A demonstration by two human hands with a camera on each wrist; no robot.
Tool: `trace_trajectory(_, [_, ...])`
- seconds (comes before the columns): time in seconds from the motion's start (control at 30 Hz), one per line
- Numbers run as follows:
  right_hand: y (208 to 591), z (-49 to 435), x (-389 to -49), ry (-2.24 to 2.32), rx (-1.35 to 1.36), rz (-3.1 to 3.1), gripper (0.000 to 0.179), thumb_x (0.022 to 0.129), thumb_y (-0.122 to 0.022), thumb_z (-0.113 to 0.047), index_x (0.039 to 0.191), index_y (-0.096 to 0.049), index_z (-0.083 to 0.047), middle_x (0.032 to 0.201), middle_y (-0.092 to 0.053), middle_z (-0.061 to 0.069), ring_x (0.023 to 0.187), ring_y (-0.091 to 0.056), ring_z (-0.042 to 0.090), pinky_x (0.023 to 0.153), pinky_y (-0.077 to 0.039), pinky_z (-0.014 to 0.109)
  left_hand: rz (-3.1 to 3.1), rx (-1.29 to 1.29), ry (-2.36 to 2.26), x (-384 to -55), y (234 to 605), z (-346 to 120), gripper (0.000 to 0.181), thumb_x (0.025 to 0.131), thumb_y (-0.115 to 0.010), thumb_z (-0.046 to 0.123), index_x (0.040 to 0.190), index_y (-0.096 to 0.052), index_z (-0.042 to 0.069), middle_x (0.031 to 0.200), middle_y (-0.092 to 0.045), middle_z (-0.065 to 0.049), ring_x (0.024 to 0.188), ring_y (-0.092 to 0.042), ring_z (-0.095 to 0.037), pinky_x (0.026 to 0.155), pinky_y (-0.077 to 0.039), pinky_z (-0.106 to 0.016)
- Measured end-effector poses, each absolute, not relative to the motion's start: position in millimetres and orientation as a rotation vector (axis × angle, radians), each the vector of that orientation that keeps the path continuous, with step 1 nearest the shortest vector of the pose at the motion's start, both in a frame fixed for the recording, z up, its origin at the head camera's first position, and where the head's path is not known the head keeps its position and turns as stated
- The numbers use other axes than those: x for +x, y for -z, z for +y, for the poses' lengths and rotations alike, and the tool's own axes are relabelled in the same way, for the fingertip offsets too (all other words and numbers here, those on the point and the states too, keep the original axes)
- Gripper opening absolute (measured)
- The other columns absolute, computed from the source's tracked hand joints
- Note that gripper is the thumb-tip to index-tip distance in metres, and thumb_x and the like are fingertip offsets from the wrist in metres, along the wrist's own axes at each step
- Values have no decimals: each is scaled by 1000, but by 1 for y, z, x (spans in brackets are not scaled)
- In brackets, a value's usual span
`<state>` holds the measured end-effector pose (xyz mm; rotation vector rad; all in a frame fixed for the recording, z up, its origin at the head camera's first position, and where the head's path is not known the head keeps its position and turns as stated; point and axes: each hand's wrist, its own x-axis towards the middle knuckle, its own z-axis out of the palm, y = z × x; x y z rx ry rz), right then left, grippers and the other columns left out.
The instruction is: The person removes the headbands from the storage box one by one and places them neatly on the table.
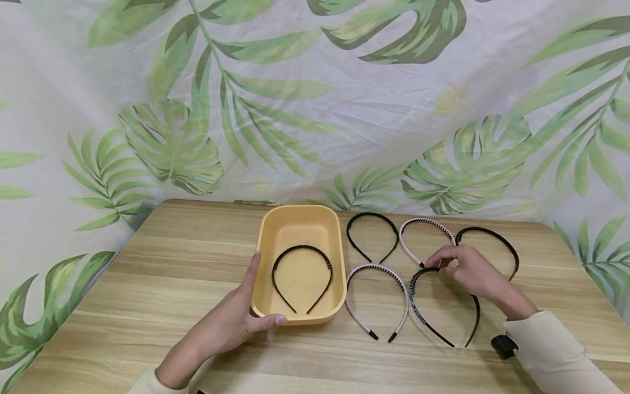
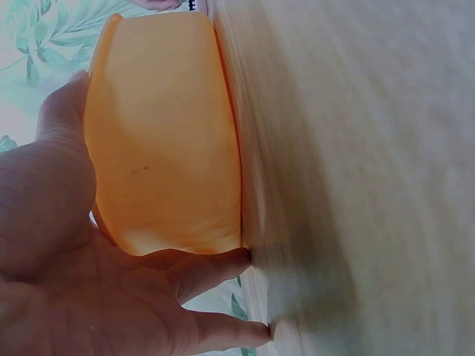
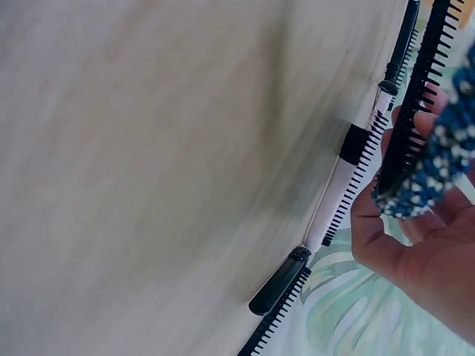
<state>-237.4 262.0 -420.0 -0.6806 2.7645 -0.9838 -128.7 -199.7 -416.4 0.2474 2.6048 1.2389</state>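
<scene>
My right hand (image 1: 465, 269) pinches the top of a black toothed headband (image 1: 477, 317) with blue and silver beading on one side. In the right wrist view the beading (image 3: 423, 194) is close to the camera, fingers curled behind it. Around the near left corner of a yellow rectangular box (image 1: 343, 273), my left hand (image 1: 231, 323) spreads its thumb and fingers. Its straight fingers (image 2: 211, 272) touch the box's side and the tabletop in the left wrist view. Inside the box lies a thin black headband (image 1: 331, 268).
Right of the box lie a black headband (image 1: 372, 214), a pink headband (image 1: 427, 220) behind my right hand, another pink one (image 1: 406, 301) in front, and a black one (image 1: 517, 257) at far right. A leaf-print cloth (image 1: 384, 148) hangs behind the wooden table (image 1: 162, 262).
</scene>
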Motion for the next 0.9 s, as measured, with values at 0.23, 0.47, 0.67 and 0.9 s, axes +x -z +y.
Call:
trace_trajectory(0.23, [420, 262, -237, 962, -639, 2782, 30, 86, -66, 14, 100, -80, -9, 101, -77, 4, 90, -62, 9, 79, -49, 24, 2602, 235, -1232, -130, 417, -200, 133, 86, -84, 47, 168, 17, 20, 164, -34, -33, 135, -58, -31, 115, -40, -55])
trace_trajectory(0.47, [422, 263, -237, 950, -647, 2800, 32, 84, -66, 15, 98, -81, -10, 100, -78, 4, 89, -63, 10, 78, -49, 25, 2608, 249, -1225, -129, 417, -200, 133, 87, -84, 48, 167, 17, 19, 167, -28, -32, 137, -57, -33, 116, -39, -56])
trace_trajectory(0.67, [421, 263, -236, 927, -622, 2794, 29, 86, -67, 13, 99, -80, -9, 101, -78, 5, 90, -64, 15, 77, -51, 25, 2614, 257, -1227, -129, 418, -200, 132, 87, -84, 48, 167, 17, 19, 167, -28, -32, 136, -57, -31, 116, -39, -56])
trace_trajectory(0.9, [421, 262, -236, 914, -611, 2779, 30, 86, -65, 12, 100, -81, -9, 101, -78, 6, 92, -66, 18, 77, -51, 26, 2610, 256, -1225, -129, 418, -200, 132, 87, -83, 48, 167, 17, 18, 167, -26, -32, 138, -55, -34, 117, -38, -57])
